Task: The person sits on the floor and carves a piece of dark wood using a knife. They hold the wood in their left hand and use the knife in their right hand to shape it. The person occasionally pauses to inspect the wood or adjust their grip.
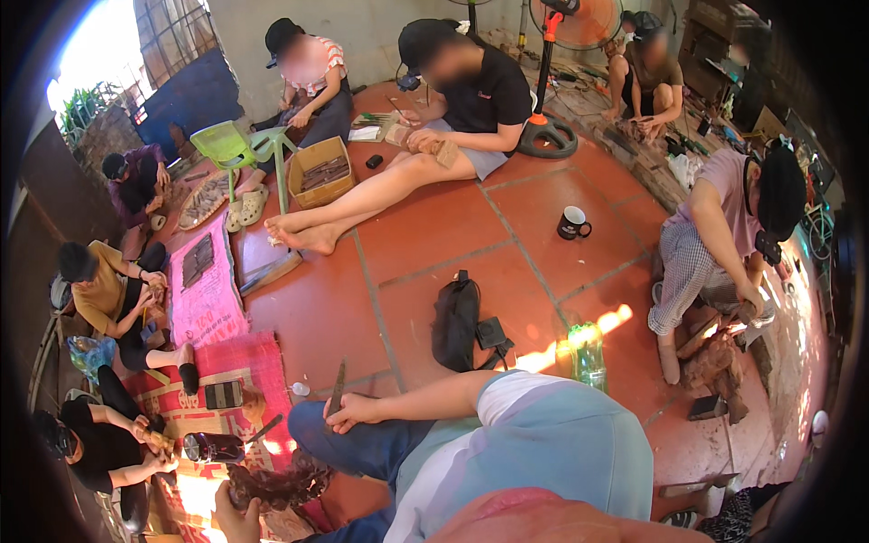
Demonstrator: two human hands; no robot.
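My right hand is closed around a slim, tapering file-like tool, its pointed end upward above my knee. Whether it is a file or a blade I cannot tell. Low in the picture, my left hand grips the edge of a dark brown, irregular piece of carved wood, thumb raised beside it. Part of that hand is cut off by the lower rim. The wood lies by my bent legs in blue jeans. Near it are a dark narrow blade and a dark red, lidded jar.
Several people sit around working. A dark rectangular block lies on the red-pink mat. On the tiled floor are a black bag, a green plastic bottle and a mug. Farther off stand a cardboard box and a green chair.
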